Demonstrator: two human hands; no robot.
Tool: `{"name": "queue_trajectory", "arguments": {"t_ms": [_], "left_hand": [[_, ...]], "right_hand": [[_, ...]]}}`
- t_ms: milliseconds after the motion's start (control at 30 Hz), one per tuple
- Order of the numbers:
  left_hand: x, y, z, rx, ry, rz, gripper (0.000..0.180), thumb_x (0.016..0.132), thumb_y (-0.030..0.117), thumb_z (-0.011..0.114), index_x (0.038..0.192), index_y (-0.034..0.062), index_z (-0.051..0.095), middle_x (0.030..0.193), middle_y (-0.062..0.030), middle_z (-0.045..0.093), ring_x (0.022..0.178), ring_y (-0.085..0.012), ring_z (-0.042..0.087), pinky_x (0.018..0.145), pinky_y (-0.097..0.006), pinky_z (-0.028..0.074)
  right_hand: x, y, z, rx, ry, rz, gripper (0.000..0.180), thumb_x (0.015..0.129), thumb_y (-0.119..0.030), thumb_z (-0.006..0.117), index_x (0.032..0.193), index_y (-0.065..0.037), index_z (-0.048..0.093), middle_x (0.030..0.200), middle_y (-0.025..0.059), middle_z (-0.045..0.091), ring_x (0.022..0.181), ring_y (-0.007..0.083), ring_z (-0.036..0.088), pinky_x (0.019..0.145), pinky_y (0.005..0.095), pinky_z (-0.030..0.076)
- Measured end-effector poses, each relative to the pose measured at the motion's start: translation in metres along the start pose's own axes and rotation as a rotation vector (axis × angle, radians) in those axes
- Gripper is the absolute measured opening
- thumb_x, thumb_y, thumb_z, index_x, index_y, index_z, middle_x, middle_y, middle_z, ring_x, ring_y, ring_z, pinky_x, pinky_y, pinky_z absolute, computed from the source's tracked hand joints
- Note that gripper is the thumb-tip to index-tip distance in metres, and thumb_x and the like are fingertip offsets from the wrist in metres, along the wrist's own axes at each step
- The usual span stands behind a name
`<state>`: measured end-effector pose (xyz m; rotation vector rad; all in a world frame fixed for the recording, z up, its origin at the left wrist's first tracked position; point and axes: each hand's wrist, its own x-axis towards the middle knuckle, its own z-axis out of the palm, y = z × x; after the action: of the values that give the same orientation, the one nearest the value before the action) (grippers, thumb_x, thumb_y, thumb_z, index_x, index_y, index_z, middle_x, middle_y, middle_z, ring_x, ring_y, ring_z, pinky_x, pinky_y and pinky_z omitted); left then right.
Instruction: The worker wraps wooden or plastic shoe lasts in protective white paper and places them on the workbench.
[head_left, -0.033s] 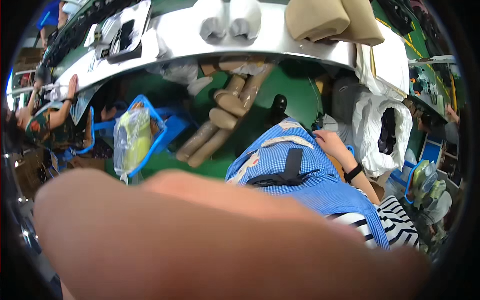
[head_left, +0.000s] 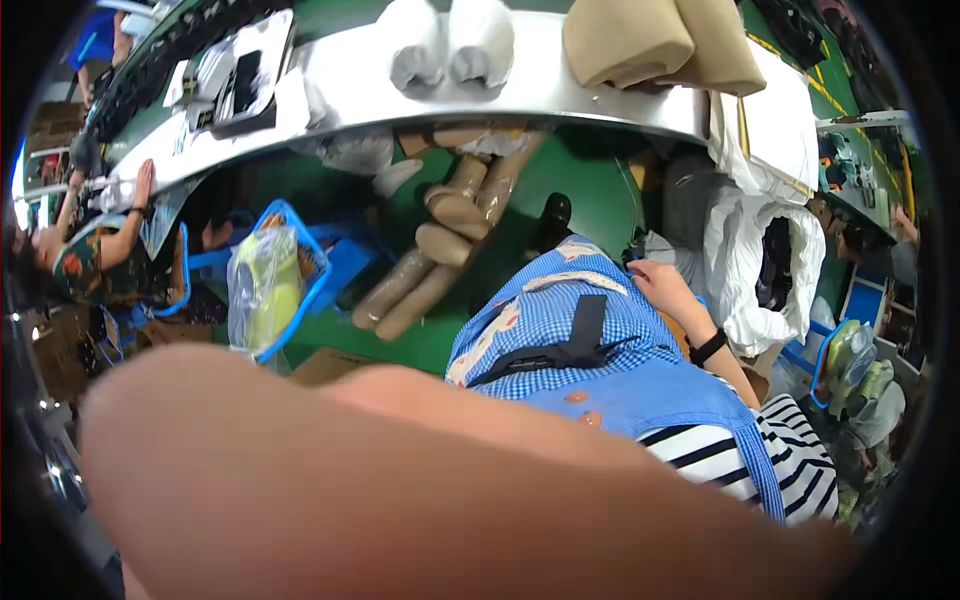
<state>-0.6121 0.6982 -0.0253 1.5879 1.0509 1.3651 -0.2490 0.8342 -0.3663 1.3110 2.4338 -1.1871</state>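
Note:
A large, blurred bare limb (head_left: 400, 480), by its place my left hand or forearm, fills the lower part of the view very close up. Its fingers cannot be made out, nor anything in them. On the right, my right hand (head_left: 665, 287), with a black band (head_left: 708, 346) at its wrist, rests beside my blue checked apron (head_left: 540, 330). Its fingers are loosely bent and apart, with no object seen in them. A black strap with a buckle (head_left: 575, 345) crosses the apron.
Ahead runs a white worktable (head_left: 560, 105) with two white rounded forms (head_left: 480, 45) and beige blocks (head_left: 630, 45). Wrapped beige tubes (head_left: 440, 255) lie beneath. A blue-framed basket (head_left: 318, 255) with bagged yellow-green items stands left; a white sack (head_left: 735, 270) stands right. Another person (head_left: 100, 240) works at far left.
The blurred limb has dropped slightly, uncovering more of the apron, two pinkish spots on it and a cardboard piece on the floor. My right hand stays where it was.

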Motion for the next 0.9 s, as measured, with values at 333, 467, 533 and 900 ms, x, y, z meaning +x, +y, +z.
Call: {"name": "queue_trajectory", "arguments": {"t_ms": [333, 467, 533, 900], "left_hand": [[0.175, -0.044, 0.028, -0.315, -0.335, -0.097, 0.056, 0.087, 0.028, 0.062, 0.135, 0.0136, 0.037, 0.119, -0.0221, 0.053, 0.105, -0.0343, 0.054, 0.092, -0.042, 0.042], [0.212, -0.060, 0.029, -0.472, -0.463, -0.160, 0.063, 0.086, 0.029, 0.063, 0.140, 0.0155, 0.033, 0.121, -0.0229, 0.053, 0.107, -0.0343, 0.054, 0.097, -0.043, 0.038], [0.218, -0.051, 0.029, -0.501, -0.473, -0.193, 0.066, 0.086, 0.030, 0.063, 0.142, 0.0164, 0.030, 0.122, -0.0232, 0.053, 0.109, -0.0343, 0.054, 0.100, -0.044, 0.037], [0.231, -0.186, -0.082, 0.159, 0.598, -0.327, 0.034, 0.093, 0.014, 0.045, 0.119, -0.0066, 0.052, 0.109, -0.0138, 0.059, 0.098, -0.0214, 0.058, 0.083, -0.032, 0.047]], "right_hand": [[0.085, 0.031, -0.146, 0.011, 0.270, -0.047, 0.025, 0.082, -0.010, 0.054, 0.106, -0.001, 0.059, 0.093, 0.0194, 0.061, 0.084, 0.0368, 0.059, 0.075, 0.0421, 0.048], [0.103, 0.038, -0.155, -0.008, 0.291, -0.023, 0.025, 0.083, -0.009, 0.054, 0.107, -0.002, 0.059, 0.094, 0.0196, 0.061, 0.085, 0.0370, 0.059, 0.074, 0.0425, 0.048], [0.112, 0.035, -0.157, 0.028, 0.254, -0.072, 0.026, 0.083, -0.010, 0.054, 0.107, -0.002, 0.059, 0.095, 0.0196, 0.061, 0.086, 0.0371, 0.059, 0.074, 0.0424, 0.048], [0.119, -0.006, -0.181, 0.212, 0.223, 0.015, 0.026, 0.083, -0.008, 0.054, 0.108, -0.002, 0.059, 0.096, 0.0196, 0.062, 0.087, 0.0363, 0.061, 0.076, 0.0404, 0.049]]}}
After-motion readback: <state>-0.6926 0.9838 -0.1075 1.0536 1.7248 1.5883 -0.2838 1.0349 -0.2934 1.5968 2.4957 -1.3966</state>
